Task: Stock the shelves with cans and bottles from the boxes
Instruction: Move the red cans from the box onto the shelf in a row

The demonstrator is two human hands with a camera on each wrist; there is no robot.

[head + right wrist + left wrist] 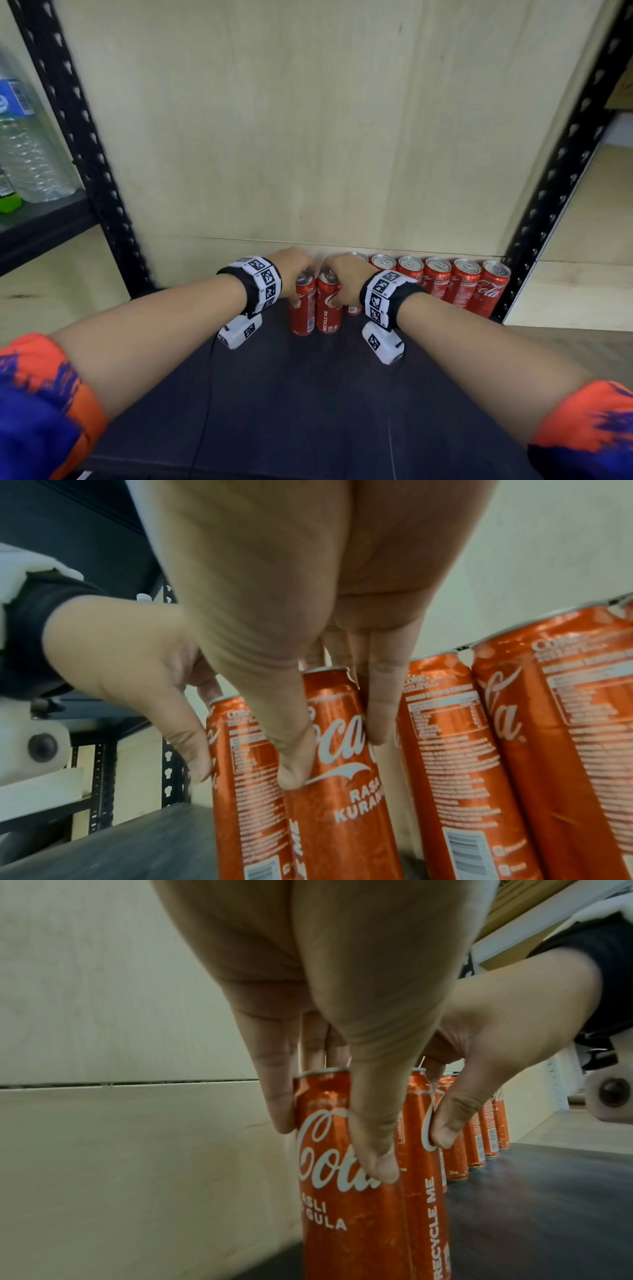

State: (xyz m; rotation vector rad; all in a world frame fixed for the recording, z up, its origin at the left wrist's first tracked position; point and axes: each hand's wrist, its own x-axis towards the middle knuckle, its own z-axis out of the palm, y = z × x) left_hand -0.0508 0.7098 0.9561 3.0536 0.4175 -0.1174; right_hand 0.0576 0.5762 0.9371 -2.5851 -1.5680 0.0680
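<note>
We see two slim red Coca-Cola cans standing upright on the dark shelf board (308, 394), side by side and touching, directly in front of us and a little forward of the back row. Our left hand (291, 270) comes down from above on the left can (303, 308): in the left wrist view its thumb (373, 1139) lies on the front of this can and a finger (274, 1096) on its left side, so it grips the can near the top. Our right hand (342, 277) grips the right can (329, 310), the one with the words "RECYCLE ME", in the same manner, with the thumb (291, 750) and a finger (380, 704) curled on both sides. The long axis of both cans is vertical and each hand sits over its own can, so neither hand is nearer than the other. The row of cans (455, 284) stands to the right along the pale back panel (308, 120), up to the black upright post (561, 171). The free place lies to the left end of this row, behind the held cans. We judge that the next move is a short push backward, and the cans must stay upright. On the neighbour shelf at far left stand water bottles (24, 147).
</note>
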